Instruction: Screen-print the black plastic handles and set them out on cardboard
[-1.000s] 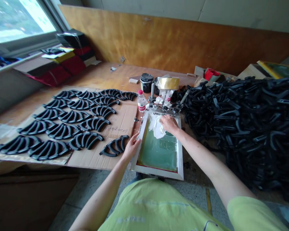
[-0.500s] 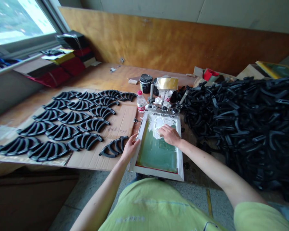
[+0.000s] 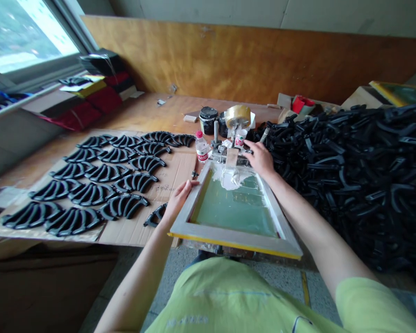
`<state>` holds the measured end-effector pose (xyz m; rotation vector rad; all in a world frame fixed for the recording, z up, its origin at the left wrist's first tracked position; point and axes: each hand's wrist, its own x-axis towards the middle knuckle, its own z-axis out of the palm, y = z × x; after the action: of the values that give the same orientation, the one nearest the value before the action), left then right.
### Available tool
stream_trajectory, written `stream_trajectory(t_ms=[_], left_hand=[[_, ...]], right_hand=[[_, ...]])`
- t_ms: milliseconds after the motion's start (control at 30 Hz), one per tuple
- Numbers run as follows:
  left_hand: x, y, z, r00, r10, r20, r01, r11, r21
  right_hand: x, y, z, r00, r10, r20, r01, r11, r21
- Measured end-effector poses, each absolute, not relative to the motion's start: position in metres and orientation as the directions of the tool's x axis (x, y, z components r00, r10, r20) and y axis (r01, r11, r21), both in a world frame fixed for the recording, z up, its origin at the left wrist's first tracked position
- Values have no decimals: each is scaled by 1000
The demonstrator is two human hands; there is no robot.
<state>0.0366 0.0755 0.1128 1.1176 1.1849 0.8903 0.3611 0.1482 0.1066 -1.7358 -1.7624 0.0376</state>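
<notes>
- The framed screen (image 3: 234,236) lies in front of the person, between the black curved pieces on the cardboard (image 3: 180,169) and the big heap of black parts (image 3: 333,171); its near side seems raised and its far end is at the metal clamp (image 3: 219,158).
- The left hand (image 3: 180,196) is at the left bar, with fingertips against it; whether it really grips, I cannot tell.
- The right hand (image 3: 261,159) is released, fingers spread, holding nothing that I can see, near a flat pale blade (image 3: 232,158) which stands in the white paste (image 3: 233,181).
- The frame should be stiff and rather light, I judge; the green mesh (image 3: 229,210) is probably thin and easy to damage.
- Better to take it by the side or near bars, away from the paste, which could be slippery.
</notes>
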Motion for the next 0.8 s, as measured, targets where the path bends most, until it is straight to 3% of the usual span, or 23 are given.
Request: stream_trajectory(t_ms=[100, 167, 233, 333, 400, 500, 600, 667, 733, 800], left_hand=[[55, 96, 142, 138, 988, -75, -161, 97, 982], [67, 110, 153, 114, 993, -21, -242, 49, 969], [76, 119, 153, 84, 996, -23, -265, 45, 963], [85, 109, 131, 44, 994, -105, -300, 113, 947], [91, 86, 107, 185, 939, -291, -254, 332, 908], [99, 42, 70, 406, 728, -552, -124, 642, 756], [88, 12, 41, 338, 722, -604, -189, 681, 708], [59, 4, 24, 200, 751, -630, -211, 661, 720], [14, 3, 5, 9, 749, -663, -193, 652, 734], [-37, 3, -17, -224, 702, -676, -171, 655, 736]], right_hand=[[404, 126, 81, 396, 837, 379, 794, -104, -599], [410, 104, 54, 451, 847, 280, 748, -189, -636], [397, 83, 30, 321, 920, 224, 778, -121, -617], [356, 59, 14, -25, 980, 199, 864, 122, -488], [325, 47, 19, -113, 975, 192, 905, 181, -384], [280, 27, 35, -142, 961, 236, 926, 214, -312], [252, 7, 44, -409, 873, 267, 822, 479, -308], [263, -2, 43, -479, 844, 240, 777, 535, -331], [302, -7, 38, -313, 937, 157, 880, 348, -322], [359, -13, 31, 71, 997, 39, 976, -61, -208]])
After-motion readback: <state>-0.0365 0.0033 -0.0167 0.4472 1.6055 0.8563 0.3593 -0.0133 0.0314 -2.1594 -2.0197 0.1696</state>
